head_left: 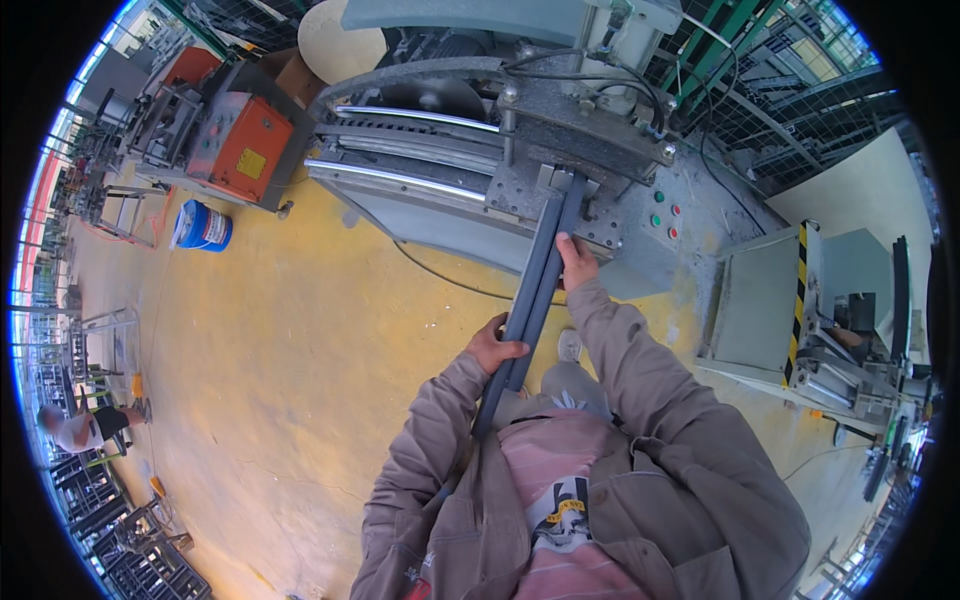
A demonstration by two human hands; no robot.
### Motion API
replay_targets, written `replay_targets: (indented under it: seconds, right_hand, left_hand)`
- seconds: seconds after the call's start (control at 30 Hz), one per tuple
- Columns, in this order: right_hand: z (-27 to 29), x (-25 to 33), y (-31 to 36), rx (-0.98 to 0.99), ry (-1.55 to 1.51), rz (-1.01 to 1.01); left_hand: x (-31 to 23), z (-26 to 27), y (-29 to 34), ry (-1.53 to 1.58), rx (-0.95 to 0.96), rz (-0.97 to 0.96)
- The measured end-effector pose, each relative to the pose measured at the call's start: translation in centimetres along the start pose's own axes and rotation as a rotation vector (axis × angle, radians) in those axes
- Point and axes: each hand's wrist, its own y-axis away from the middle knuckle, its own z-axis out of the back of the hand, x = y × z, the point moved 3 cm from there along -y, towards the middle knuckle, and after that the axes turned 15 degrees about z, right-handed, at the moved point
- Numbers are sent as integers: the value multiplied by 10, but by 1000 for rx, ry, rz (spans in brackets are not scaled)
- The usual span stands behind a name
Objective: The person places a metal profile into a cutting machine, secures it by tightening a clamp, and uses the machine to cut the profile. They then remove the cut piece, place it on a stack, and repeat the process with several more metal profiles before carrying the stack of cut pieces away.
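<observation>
Dark grey, slim and straight-edged, two long bars lie side by side before us; the left bar [532, 275] and the right bar [546, 285] run slantwise from the machine down toward our waist, their long faces smooth and dull, with a thin dark seam between them; their ends are staggered, the right one reaching farther up, to the metal blocks [556, 178] on the machine bed, while the left one comes lower, down to the front of our jacket [650, 480].

Our left hand [497, 345] is closed round the lower stretch, thumb laid across the top and the other fingers curled at the left side, mostly hidden; our right hand [577, 262] is closed at the upper part, just short of the bed, its thumb pressed on the right bar and its fingers tucked at the far side; we cannot tell whether those fingers reach under both bars.

Ahead of us stands the grey cutting machine [400, 215], with a round blade [430, 95] to the left of the blocks and bright rails [400, 180]; green and red buttons [656, 209] sit on its right; below us spreads a worn yellow floor [300, 330], with a blue bucket [203, 226] near an orange cabinet [255, 150].
</observation>
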Motion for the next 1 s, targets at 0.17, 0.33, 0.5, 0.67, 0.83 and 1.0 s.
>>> replay_targets:
  seconds: [0.17,0.33,0.5,0.67,0.83,1.0]
  right_hand:
    - [0,-15,79,109,34,71]
    - [-30,-17,173,254,96,-106]
    - [-17,-21,49,39,14,287]
    - [-15,-11,-15,-120,45,215]
    - [1,-5,-29,-111,174,270]
    - [14,2,-20,9,23,118]
  left_hand:
    - [6,0,-8,66,9,-57]
    - [26,20,86,298,41,38]
    - [62,5,155,69,-114,88]
    - [36,10,166,-84,-105,127]
    - [-16,8,128,-152,-109,-24]
    - [-41,5,96,-181,-121,25]
